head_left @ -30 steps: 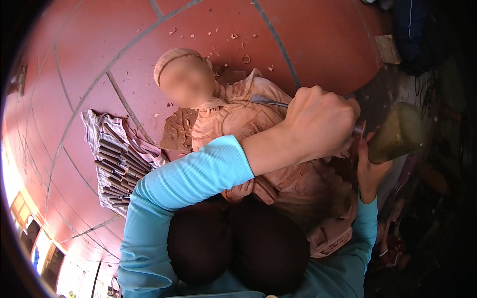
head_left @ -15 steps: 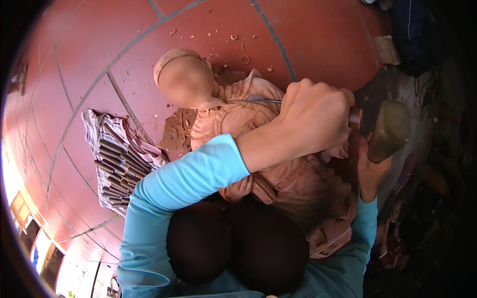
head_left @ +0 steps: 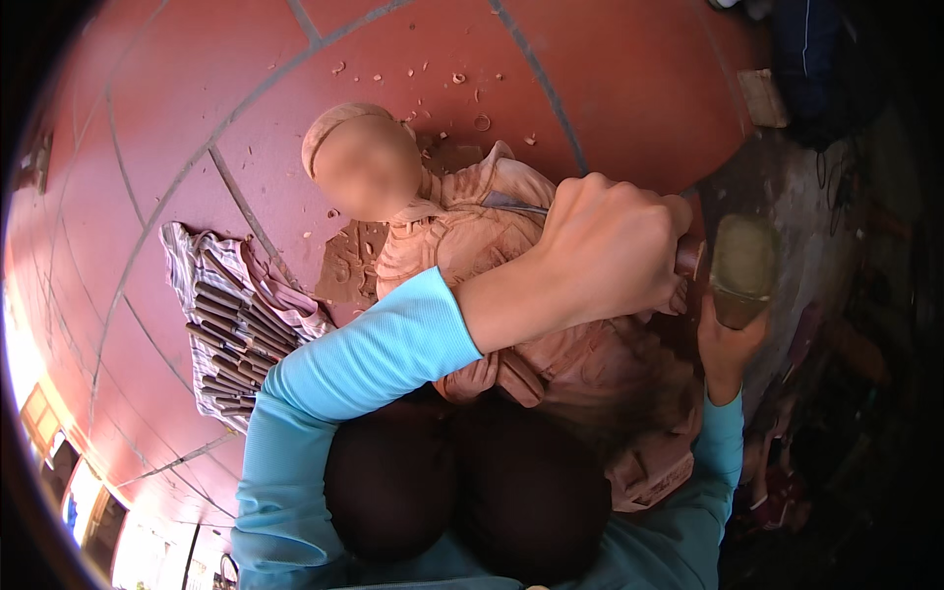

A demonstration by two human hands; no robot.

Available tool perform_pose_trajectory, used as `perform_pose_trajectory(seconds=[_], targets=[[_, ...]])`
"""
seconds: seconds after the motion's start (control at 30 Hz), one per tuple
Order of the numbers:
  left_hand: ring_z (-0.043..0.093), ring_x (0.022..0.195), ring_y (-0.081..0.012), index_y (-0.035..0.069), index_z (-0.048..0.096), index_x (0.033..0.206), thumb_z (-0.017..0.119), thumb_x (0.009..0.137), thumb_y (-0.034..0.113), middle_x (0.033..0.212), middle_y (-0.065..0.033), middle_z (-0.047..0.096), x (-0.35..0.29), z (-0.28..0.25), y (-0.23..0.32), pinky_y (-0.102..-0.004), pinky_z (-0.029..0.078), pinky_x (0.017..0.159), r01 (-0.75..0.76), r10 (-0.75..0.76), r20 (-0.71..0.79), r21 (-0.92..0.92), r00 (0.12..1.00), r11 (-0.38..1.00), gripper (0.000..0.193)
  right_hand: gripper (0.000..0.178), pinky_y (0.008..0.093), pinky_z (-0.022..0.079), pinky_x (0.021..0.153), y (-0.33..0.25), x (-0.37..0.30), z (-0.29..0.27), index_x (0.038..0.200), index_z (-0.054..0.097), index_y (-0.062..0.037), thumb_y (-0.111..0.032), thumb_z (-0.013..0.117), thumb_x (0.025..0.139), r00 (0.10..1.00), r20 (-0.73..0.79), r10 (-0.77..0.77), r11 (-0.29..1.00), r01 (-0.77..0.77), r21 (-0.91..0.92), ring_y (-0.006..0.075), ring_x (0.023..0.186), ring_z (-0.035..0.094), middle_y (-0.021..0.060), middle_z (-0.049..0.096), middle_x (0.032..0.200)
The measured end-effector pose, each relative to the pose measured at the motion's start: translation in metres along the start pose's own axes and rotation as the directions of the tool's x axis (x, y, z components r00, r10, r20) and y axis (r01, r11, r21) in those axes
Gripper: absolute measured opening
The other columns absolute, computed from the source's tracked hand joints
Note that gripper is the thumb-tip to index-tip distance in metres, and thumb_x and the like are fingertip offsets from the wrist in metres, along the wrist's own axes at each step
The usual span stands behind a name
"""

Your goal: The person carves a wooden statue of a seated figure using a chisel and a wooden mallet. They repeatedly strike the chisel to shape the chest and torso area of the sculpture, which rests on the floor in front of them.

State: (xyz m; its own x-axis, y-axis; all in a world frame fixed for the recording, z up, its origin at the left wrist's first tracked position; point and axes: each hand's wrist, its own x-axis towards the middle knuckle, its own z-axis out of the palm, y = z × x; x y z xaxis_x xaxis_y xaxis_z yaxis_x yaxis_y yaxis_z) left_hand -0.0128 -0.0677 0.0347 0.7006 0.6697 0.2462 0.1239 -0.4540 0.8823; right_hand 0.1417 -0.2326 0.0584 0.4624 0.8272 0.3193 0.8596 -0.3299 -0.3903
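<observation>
A carved wooden figure (head_left: 472,241) lies on its back before me, its head toward the upper left. My left hand (head_left: 615,246) is closed in a fist around a carving chisel (head_left: 691,260). The chisel's grey blade reaches left onto the figure's chest, and its brown handle end sticks out on the right. My right hand (head_left: 726,344) grips a wooden mallet (head_left: 744,258), whose blocky head is just right of the handle end; a small gap seems to separate them. The left forearm hides part of the figure's middle.
To the left, several dark-handled carving tools (head_left: 231,339) lie on a striped cloth (head_left: 185,265). Curled wood shavings (head_left: 482,123) are scattered over the red tiled floor (head_left: 413,49). A small wooden block (head_left: 763,98) sits at the upper right. My dark-clad knees (head_left: 393,477) are against the figure's near side.
The mallet has moved left toward the chisel's handle end, and its head has tilted more upright. My left hand has shifted slightly down and left with the chisel. The figure stays in place.
</observation>
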Motion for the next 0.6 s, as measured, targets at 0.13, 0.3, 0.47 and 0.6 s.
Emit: perform_pose_trajectory(seconds=[0.13,0.3,0.47,0.6], targets=[[0.055,0.048,-0.0343,0.005,0.054,0.060,0.063,0.064,0.011,0.051,-0.0132,0.054,-0.004,-0.002,0.003,-0.0426,0.039,0.045,0.011,-0.011,-0.001,0.018,1.000,1.000,0.011,0.035,0.0320,0.047,0.082,0.013,0.001,-0.004,0.112,0.053,0.0031,0.003,0.065,0.078,0.998,-0.029,0.058,0.976,-0.051,0.210,0.0196,0.090,0.062,0.0113,0.064,0.097],[0.055,0.048,-0.0330,0.006,0.054,0.060,0.063,0.064,0.011,0.051,-0.0124,0.053,-0.004,-0.003,-0.002,-0.0417,0.040,0.044,0.002,-0.002,0.010,-0.010,1.000,1.000,0.011,0.028,0.0296,0.045,0.084,-0.001,0.006,0.002,0.105,0.052,0.0051,0.007,0.064,0.080,0.990,0.066,-0.126,0.992,0.125,0.005,0.0153,0.081,0.056,0.0073,0.059,0.090],[0.056,0.047,-0.0306,0.008,0.056,0.063,0.064,0.063,0.011,0.052,-0.0103,0.055,-0.006,-0.008,-0.001,-0.0403,0.041,0.044,-0.024,0.022,0.048,0.033,0.999,0.999,0.009,0.021,0.0347,0.044,0.089,0.001,0.003,0.006,0.099,0.060,0.0047,0.002,0.067,0.079,0.999,-0.033,0.001,0.986,0.004,0.169,0.0200,0.087,0.060,0.0102,0.063,0.093],[0.057,0.049,-0.0280,0.008,0.055,0.066,0.067,0.060,0.014,0.056,-0.0067,0.056,-0.005,-0.013,-0.005,-0.0396,0.042,0.044,-0.108,0.107,-0.060,-0.013,0.992,0.994,0.014,0.022,0.0327,0.047,0.084,0.003,-0.001,0.010,0.101,0.060,0.0052,0.006,0.064,0.080,0.994,0.028,-0.107,0.992,0.105,0.069,0.0181,0.087,0.060,0.0092,0.063,0.094]])
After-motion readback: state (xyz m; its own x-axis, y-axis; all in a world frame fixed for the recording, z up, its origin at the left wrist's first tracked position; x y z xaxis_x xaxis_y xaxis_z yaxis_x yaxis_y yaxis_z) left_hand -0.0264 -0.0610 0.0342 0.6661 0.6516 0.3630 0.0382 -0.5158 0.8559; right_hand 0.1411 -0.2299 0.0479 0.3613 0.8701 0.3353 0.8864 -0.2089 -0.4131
